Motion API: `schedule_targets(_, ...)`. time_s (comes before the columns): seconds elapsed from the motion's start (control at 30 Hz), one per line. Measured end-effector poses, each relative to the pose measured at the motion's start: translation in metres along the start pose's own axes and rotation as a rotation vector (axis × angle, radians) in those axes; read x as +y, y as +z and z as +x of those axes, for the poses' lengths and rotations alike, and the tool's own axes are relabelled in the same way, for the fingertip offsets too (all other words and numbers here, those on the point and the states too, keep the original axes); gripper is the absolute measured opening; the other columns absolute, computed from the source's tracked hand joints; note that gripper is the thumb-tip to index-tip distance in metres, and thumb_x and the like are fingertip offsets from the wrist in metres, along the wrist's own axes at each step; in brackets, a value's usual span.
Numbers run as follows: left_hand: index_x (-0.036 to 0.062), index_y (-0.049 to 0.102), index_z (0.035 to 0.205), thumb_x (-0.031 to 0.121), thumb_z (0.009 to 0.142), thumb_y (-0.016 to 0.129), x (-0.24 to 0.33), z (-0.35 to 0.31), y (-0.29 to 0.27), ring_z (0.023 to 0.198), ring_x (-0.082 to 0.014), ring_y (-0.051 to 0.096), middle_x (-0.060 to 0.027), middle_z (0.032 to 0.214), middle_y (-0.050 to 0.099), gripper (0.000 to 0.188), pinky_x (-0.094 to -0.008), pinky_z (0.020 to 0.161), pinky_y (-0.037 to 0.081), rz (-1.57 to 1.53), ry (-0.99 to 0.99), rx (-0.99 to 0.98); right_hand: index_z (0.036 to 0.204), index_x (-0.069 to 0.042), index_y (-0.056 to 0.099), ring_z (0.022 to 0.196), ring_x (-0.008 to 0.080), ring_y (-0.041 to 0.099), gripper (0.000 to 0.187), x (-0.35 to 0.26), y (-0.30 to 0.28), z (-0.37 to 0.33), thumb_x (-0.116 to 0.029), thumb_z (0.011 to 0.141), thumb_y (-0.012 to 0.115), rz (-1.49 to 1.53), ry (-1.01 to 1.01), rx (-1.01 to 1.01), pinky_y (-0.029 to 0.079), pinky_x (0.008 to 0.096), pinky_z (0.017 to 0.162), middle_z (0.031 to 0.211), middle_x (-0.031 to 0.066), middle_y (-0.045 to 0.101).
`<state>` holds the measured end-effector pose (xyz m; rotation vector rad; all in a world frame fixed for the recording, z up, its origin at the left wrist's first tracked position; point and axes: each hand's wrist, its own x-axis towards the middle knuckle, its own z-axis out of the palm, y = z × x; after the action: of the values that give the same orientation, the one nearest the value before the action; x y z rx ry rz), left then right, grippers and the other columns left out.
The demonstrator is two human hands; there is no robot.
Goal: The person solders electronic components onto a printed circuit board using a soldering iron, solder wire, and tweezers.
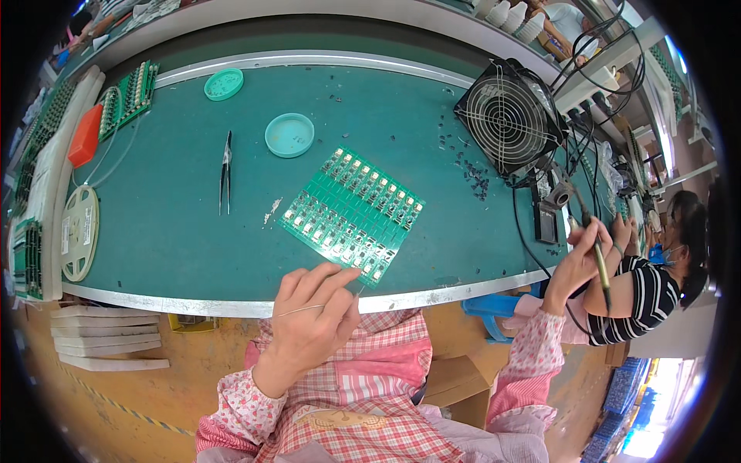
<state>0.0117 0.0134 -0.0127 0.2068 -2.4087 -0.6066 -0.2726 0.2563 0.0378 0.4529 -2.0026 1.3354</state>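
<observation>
Flat green circuit panel (353,214): likely light, stiff; hold edges.
Left hand (315,310): six o'clock, grip unclear; right hand (576,258): clamped on slim brassy soldering iron (602,268).

room right of board (351,214), fan (505,119), perhaps cables (594,158) beyond

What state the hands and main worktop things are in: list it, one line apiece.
Left hand: fingers bent, at the near edge of the circuit board panel.
Right hand: closed around the soldering iron.
Soldering iron: held, slanting.
Circuit board panel: flat, parts mounted.
Tweezers: lying, tips apart.
Smaller green dish: uncovered.
Larger green dish: uncovered.
Fan: standing; cannot tell whether running.
</observation>
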Motion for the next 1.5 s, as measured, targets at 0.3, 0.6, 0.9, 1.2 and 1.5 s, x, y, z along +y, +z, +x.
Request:
schedule_targets(0.3,0.0092,0.054,0.075,0.004,0.067,0.069,-0.003,-0.003,-0.009,0.085,-0.0220,0.062,-0.0025,0.083,0.064,0.018,-0.0383,0.078,0.042,-0.143,-0.011,-0.051,0.106,-0.003,0.062,0.078,0.0154,0.060,0.015,-0.014,-0.006,-0.058,-0.003,0.093,0.056,0.017,-0.015,-0.173,0.049,0.0288,0.069,0.094,0.0112,0.063)
schedule_targets(0.6,0.0107,0.055,0.079,0.011,0.072,0.067,0.023,0.004,-0.014,0.086,-0.0207,0.060,-0.0019,0.084,0.060,0.014,-0.0441,0.084,0.036,-0.157,0.083,-0.151,0.102,-0.015,0.071,0.070,0.0218,0.055,0.043,-0.109,0.015,-0.137,-0.008,0.060,0.077,0.218,-0.426,-0.883,0.045,0.0334,0.058,0.081,0.0034,0.054)
schedule_targets(0.9,0.0108,0.052,0.081,0.008,0.077,0.067,0.012,-0.011,-0.024,0.081,-0.0210,0.059,-0.0022,0.078,0.060,0.015,-0.0432,0.087,0.034,-0.069,-0.029,-0.121,0.107,-0.018,0.067,0.082,0.0283,0.058,0.045,-0.107,0.033,-0.137,-0.016,0.065,0.081,0.048,-0.469,-0.847,0.049,0.0369,0.066,0.093,0.0093,0.051)
schedule_targets(1.2,0.0055,0.054,0.081,0.002,0.077,0.067,0.002,-0.002,-0.019,0.086,-0.0245,0.062,-0.0057,0.093,0.066,0.015,-0.0396,0.081,0.040,-0.060,-0.157,0.009,0.130,-0.012,0.050,0.086,0.0321,0.057,0.067,-0.122,0.077,-0.131,-0.019,0.071,0.081,0.029,-0.328,-0.958,0.049,0.0388,0.071,0.109,0.0158,0.050)
schedule_targets(1.5,0.0055,0.051,0.074,0.002,0.078,0.064,0.001,0.005,-0.013,0.097,-0.0261,0.062,-0.0077,0.105,0.067,0.014,-0.0409,0.082,0.040,-0.066,-0.148,0.003,0.102,-0.002,0.064,0.054,0.0195,0.057,0.033,-0.120,0.035,-0.128,0.003,0.071,0.074,0.194,-0.383,-0.694,0.046,0.0302,0.051,0.072,0.0062,0.063)
